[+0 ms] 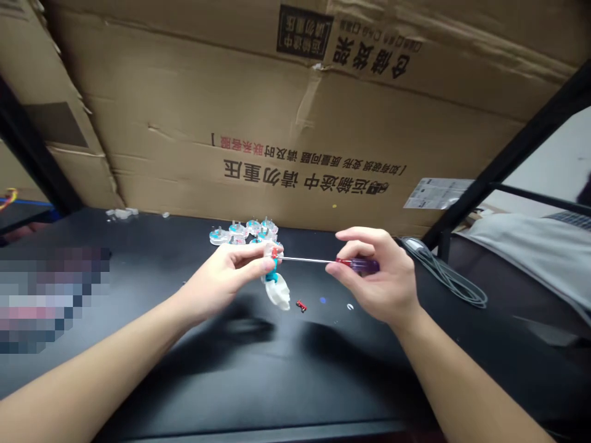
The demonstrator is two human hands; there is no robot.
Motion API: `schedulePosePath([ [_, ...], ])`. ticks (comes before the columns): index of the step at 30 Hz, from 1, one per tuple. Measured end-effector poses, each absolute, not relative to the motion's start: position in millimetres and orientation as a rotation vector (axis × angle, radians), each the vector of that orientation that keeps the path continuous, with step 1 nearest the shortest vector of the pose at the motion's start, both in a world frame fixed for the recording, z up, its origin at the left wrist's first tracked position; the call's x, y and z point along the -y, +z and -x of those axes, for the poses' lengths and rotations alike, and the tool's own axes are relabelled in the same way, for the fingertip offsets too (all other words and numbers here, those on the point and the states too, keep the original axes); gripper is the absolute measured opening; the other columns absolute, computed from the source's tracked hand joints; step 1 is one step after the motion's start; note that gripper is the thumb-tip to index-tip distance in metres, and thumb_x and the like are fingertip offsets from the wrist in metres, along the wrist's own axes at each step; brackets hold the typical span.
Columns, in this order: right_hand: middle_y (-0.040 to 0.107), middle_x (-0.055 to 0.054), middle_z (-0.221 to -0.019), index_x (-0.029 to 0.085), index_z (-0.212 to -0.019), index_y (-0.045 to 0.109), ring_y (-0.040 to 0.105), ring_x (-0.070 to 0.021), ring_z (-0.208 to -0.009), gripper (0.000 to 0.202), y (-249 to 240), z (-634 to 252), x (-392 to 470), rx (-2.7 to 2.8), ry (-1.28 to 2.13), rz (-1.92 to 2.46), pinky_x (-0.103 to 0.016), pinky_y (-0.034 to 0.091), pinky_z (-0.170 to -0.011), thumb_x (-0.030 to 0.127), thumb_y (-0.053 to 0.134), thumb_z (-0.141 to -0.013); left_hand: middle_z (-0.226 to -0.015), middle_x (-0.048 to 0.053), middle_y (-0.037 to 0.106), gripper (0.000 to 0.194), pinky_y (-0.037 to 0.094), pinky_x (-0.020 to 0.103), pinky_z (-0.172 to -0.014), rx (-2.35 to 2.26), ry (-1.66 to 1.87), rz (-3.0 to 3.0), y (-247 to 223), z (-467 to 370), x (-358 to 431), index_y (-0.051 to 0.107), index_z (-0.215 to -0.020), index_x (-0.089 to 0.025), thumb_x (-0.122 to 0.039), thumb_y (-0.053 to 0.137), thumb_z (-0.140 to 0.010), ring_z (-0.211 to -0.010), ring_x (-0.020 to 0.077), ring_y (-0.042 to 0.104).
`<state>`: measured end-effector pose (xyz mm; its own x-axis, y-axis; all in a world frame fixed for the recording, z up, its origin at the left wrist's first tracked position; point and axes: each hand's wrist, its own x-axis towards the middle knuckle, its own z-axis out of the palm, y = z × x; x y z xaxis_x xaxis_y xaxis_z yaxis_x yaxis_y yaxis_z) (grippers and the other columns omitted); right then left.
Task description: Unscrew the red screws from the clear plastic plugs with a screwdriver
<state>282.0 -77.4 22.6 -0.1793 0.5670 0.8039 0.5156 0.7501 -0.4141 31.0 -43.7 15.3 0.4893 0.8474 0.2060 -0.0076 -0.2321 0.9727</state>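
Observation:
Between the thumb and fingers of my left hand [228, 271] is a small plastic assembly in white, teal and red, with a curved white piece [277, 293] hanging at its lower end. My right hand [381, 271] grips a screwdriver by its purple and red handle [362, 265]. Its thin metal shaft points left, and the tip meets the red part of the assembly. Whether the tip sits in a screw is too small to tell. Below the hands, a small red and black piece [301, 306] lies on the black table [258, 381].
Several clear round parts with teal centres [221, 236] stand at the back, before a large cardboard sheet [231, 104]. White scraps [122, 213] lie at the back left. A coiled grey cable [455, 286] lies at right. A blue dot and a white ring [349, 306] are near my right hand.

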Motion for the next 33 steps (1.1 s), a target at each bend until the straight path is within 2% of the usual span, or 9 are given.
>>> schedulePosePath([
  [3,0.053,0.007,-0.06,0.029,-0.113,0.056,0.051,-0.0112,-0.05,0.018,20,-276,78,1.728,0.364,0.922,-0.026,0.042,-0.05,0.025,0.056,-0.095,-0.112,0.003,0.075,0.035,0.047,0.034,-0.102,-0.777,1.013,-1.684,20,-29,46,0.075,-0.116,-0.024,-0.042,0.069,-0.086,-0.111,0.0244,0.065],
  [8,0.06,0.003,-0.079,0.03,-0.116,0.051,0.058,-0.0131,-0.07,0.034,20,-271,78,1.723,0.413,0.808,-0.026,0.045,-0.058,0.02,0.067,-0.087,-0.088,0.003,0.078,0.041,0.056,0.033,-0.085,-0.86,1.112,-1.692,27,-27,50,0.074,-0.119,-0.023,-0.043,0.07,-0.084,-0.096,0.0254,0.07],
  [12,0.056,0.005,-0.067,0.028,-0.116,0.052,0.055,-0.0121,-0.059,0.022,18,-270,79,1.72,0.435,0.855,-0.027,0.046,-0.055,0.024,0.055,-0.095,-0.102,0.005,0.078,0.04,0.056,0.034,-0.09,-0.826,1.166,-1.697,25,-26,49,0.075,-0.116,-0.021,-0.043,0.071,-0.083,-0.103,0.027,0.069],
  [16,0.06,0.001,-0.084,0.029,-0.114,0.053,0.061,-0.0145,-0.073,0.03,16,-270,80,1.692,0.307,0.797,-0.029,0.05,-0.061,0.023,0.066,-0.088,-0.116,0.007,0.075,0.042,0.051,0.034,-0.098,-0.745,1.184,-1.683,22,-25,48,0.072,-0.12,-0.02,-0.041,0.071,-0.084,-0.111,0.0273,0.066],
  [19,0.06,0.001,-0.078,0.029,-0.114,0.053,0.061,-0.0147,-0.069,0.019,15,-270,81,1.677,0.351,0.823,-0.03,0.051,-0.061,0.026,0.056,-0.095,-0.115,0.008,0.075,0.043,0.053,0.035,-0.096,-0.768,1.179,-1.708,23,-25,48,0.072,-0.119,-0.018,-0.042,0.071,-0.084,-0.109,0.0284,0.067],
  [23,0.062,-0.001,-0.087,0.029,-0.11,0.05,0.064,-0.0161,-0.075,0.025,17,-269,80,1.667,0.32,0.786,-0.031,0.053,-0.063,0.023,0.064,-0.09,-0.11,0.007,0.077,0.042,0.055,0.033,-0.091,-0.8,1.185,-1.709,27,-27,51,0.073,-0.117,-0.019,-0.042,0.072,-0.082,-0.104,0.0273,0.068],
  [29,0.06,0.002,-0.082,0.029,-0.111,0.051,0.062,-0.0138,-0.07,0.027,18,-271,82,1.701,0.293,0.82,-0.027,0.05,-0.058,0.02,0.064,-0.089,-0.082,0.004,0.078,0.041,0.059,0.033,-0.078,-0.854,1.178,-1.693,29,-28,54,0.073,-0.117,-0.017,-0.04,0.071,-0.082,-0.091,0.0264,0.071],
  [31,0.06,0.001,-0.086,0.029,-0.111,0.053,0.062,-0.0145,-0.073,0.028,18,-272,82,1.736,0.304,0.79,-0.027,0.05,-0.06,0.02,0.065,-0.088,-0.087,0.004,0.078,0.042,0.058,0.034,-0.081,-0.843,1.182,-1.678,29,-28,53,0.072,-0.118,-0.018,-0.04,0.071,-0.082,-0.094,0.0271,0.071],
  [33,0.061,0.001,-0.081,0.027,-0.108,0.058,0.061,-0.0137,-0.07,0.016,20,-272,81,1.791,0.302,0.833,-0.028,0.05,-0.061,0.022,0.06,-0.092,-0.098,0.005,0.078,0.041,0.057,0.034,-0.087,-0.817,1.183,-1.666,27,-27,52,0.072,-0.118,-0.019,-0.039,0.072,-0.083,-0.101,0.0275,0.069],
])
